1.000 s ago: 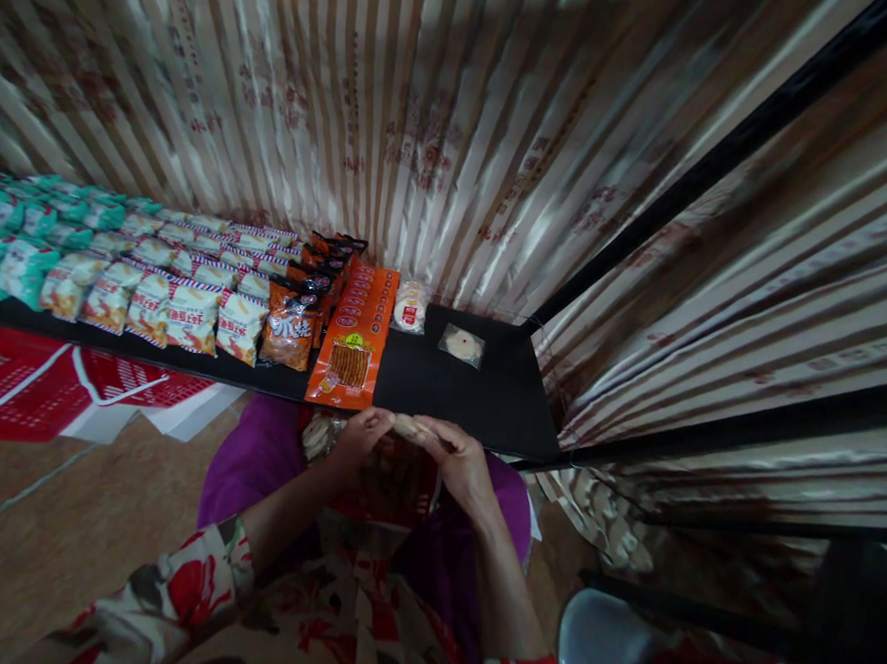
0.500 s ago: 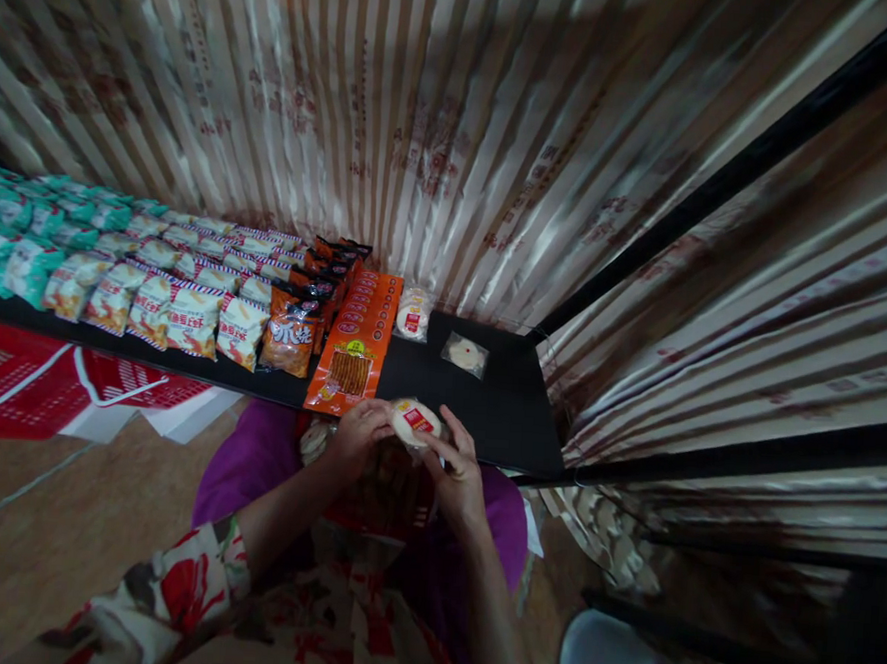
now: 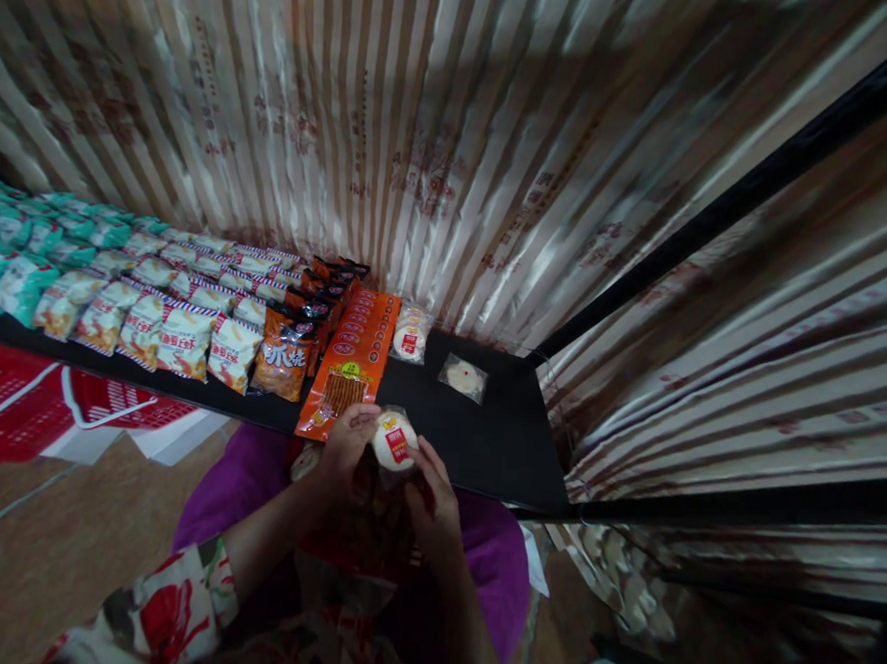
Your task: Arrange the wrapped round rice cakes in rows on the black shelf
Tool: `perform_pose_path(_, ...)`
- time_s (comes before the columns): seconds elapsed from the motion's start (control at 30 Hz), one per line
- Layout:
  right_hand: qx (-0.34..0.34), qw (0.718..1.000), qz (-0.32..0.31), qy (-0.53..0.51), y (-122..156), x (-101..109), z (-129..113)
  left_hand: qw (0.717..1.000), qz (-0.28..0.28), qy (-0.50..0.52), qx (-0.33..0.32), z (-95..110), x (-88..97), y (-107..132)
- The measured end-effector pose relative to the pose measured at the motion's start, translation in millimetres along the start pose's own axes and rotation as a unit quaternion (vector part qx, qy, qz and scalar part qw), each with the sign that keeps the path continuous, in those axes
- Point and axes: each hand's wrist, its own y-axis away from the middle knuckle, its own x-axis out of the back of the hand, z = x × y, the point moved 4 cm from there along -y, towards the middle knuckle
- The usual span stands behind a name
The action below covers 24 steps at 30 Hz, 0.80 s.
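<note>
Between my two hands is a round, white packaged cake in clear wrap with a red and yellow label. My left hand pinches its left edge, fingers closed. At its right side, my right hand grips the wrapper with bent fingers. The cake is held above my lap, at the near edge of the black shelf. Just beyond my left hand lies an orange snack packet. Another white cake with a red label stands behind it, and a clear-wrapped one with a red dot lies to the right.
Rows of white snack bags, teal bags and orange-black bags fill the shelf's left side. Red baskets sit below. A striped curtain hangs behind, and a black pole slants across the right.
The cake in my hands has turned so its label tilts more upright, and it has moved slightly left and down. The head view has shifted a little; the shelf goods have stayed put.
</note>
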Motion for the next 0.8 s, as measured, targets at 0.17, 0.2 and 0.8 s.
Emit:
perform_pose_path(0.17, -0.118, 0.988, 0.028, -0.093, -12.5, -5.0, 18.3, 0.998, -0.029, -0.056, -0.004, 1.2, -2.5, -10.3)
perform_pose_path(0.2, -0.133, 0.986, 0.03, -0.097, -16.0, -4.9, 21.4, 0.998, -0.037, -0.056, -0.004, 0.4, -3.7, -11.4)
perform_pose_path(0.8, -0.214, 0.95, 0.033, -0.223, -59.0, 5.4, 41.9, 0.996, -0.038, -0.069, -0.031, -6.6, -27.0, -37.0)
